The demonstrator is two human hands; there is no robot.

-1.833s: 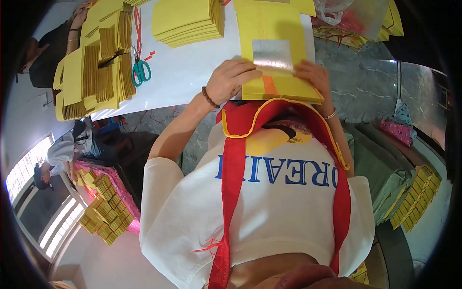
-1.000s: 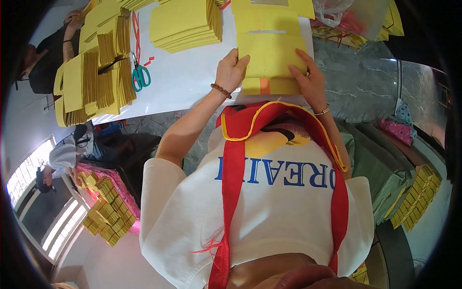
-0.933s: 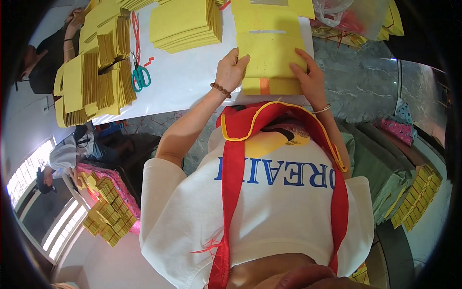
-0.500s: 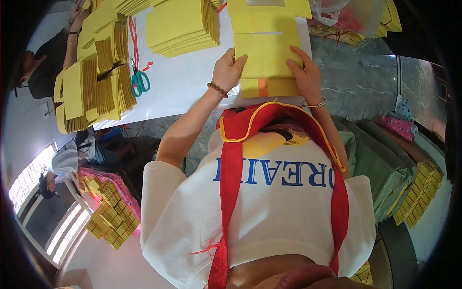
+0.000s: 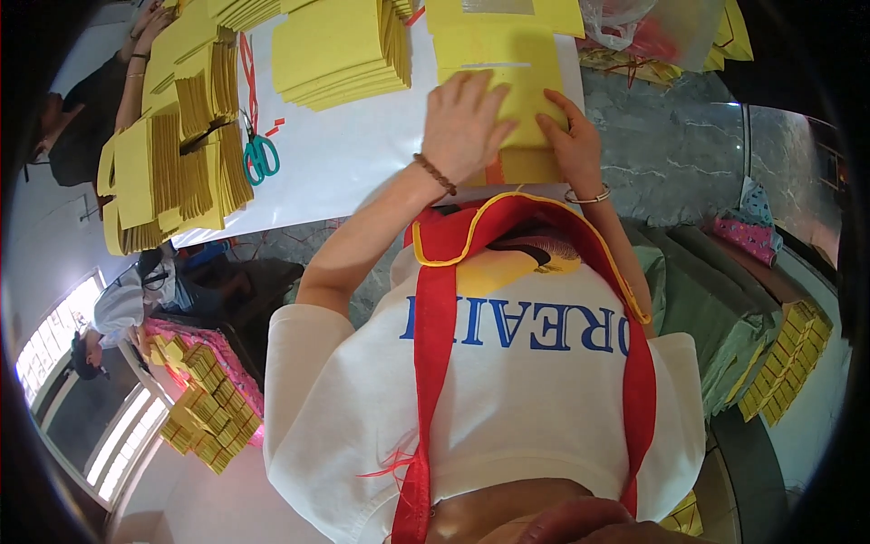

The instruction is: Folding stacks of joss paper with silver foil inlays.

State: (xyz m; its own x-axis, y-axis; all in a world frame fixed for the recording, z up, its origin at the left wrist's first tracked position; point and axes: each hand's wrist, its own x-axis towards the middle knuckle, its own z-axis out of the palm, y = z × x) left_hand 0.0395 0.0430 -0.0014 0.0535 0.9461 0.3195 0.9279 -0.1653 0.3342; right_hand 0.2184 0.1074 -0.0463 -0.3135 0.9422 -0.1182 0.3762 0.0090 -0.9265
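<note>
A yellow folded paper piece (image 5: 530, 140) lies at the table's front edge, with an orange-red strip near its lower edge. My left hand (image 5: 465, 125) rests flat over its left part, fingers spread, hiding that side. At its right edge is my right hand (image 5: 573, 138), the thumb on top and the other fingers bent round the side, partly hidden. Just beyond lies another yellow paper piece (image 5: 497, 47), overlapped with it. To the left a fanned stack of yellow paper (image 5: 340, 54) lies on the white table (image 5: 340, 150).
Green-handled scissors (image 5: 260, 156) and red strips (image 5: 275, 126) lie left of my hands. More yellow stacks (image 5: 136, 177) fill the table's left end, near another person's arm (image 5: 133, 86). A plastic bag (image 5: 625, 23) is at the far right. Wrapped bundles (image 5: 716, 299) stand behind me on the right.
My left hand has left the paper's left edge and moved right onto its surface, with its fingers now spread. My right hand has stayed at the right edge.
</note>
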